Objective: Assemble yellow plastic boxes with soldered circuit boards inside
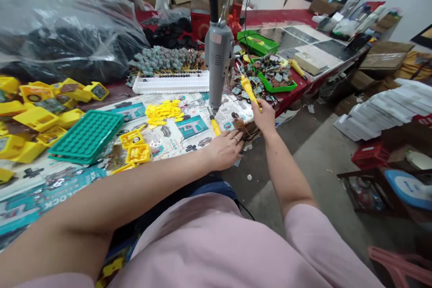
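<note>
My right hand [264, 116] is closed around the yellow handle of a tool [249, 87] with a thin metal shaft, like a soldering iron, pointing up and away. My left hand [225, 149], a ring on one finger, lies with fingers stretched out at the table's front edge. Just beyond its fingertips is a small brown board piece [239, 124]. A slim yellow part [215, 126] shows behind this hand, right below the bit of a hanging grey electric screwdriver [218, 60]. Whether the left hand touches that part is hidden.
Yellow plastic pieces [164, 112] and open yellow housings [138, 153] lie left, by a green grid tray [88, 137]. Behind are a white rack [172, 83], piled circuit boards [165, 60] and a green tray [278, 86] of wired boards. White foam trays [388, 103] are stacked right.
</note>
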`<state>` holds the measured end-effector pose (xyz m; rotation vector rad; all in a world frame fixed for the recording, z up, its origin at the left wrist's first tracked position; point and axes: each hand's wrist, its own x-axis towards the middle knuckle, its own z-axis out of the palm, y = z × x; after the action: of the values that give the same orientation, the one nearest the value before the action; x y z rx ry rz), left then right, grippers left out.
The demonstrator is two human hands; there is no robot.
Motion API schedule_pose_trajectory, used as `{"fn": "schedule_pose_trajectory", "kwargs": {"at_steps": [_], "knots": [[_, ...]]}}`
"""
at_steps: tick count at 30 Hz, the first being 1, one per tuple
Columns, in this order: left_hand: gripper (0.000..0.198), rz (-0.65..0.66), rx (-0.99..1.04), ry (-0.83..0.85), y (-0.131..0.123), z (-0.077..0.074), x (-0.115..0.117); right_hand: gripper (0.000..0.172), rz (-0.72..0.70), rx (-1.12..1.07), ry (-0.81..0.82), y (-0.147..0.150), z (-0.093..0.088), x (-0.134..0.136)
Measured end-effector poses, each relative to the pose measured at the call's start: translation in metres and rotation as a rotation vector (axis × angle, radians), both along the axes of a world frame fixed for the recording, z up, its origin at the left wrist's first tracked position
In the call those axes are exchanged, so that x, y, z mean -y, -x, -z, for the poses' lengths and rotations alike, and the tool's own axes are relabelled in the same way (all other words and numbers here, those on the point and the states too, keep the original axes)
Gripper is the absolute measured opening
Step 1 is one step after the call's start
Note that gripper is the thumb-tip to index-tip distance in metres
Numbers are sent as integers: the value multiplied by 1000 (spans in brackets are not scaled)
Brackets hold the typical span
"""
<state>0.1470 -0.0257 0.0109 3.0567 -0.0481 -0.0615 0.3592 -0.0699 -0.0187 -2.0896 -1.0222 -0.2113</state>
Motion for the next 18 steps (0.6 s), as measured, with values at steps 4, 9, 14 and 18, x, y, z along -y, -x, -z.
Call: {"fn": "schedule_pose_trajectory", "kwargs": {"at_steps": [4,9,14,18], "knots": [[72,-121,-138,65,-48,5,-7,40,-27,90,-35,-12,-10,32],[69,-229,-80,159,-89,7,-36,37,39,243,-49,-14,-1,60],[46,-425,189,310,-117,-14,-56,33,155,421,-57,-14,20,73],[48,-648,372,582,-140,-33,-64,33,200,482,-21,-12,30,84]]}}
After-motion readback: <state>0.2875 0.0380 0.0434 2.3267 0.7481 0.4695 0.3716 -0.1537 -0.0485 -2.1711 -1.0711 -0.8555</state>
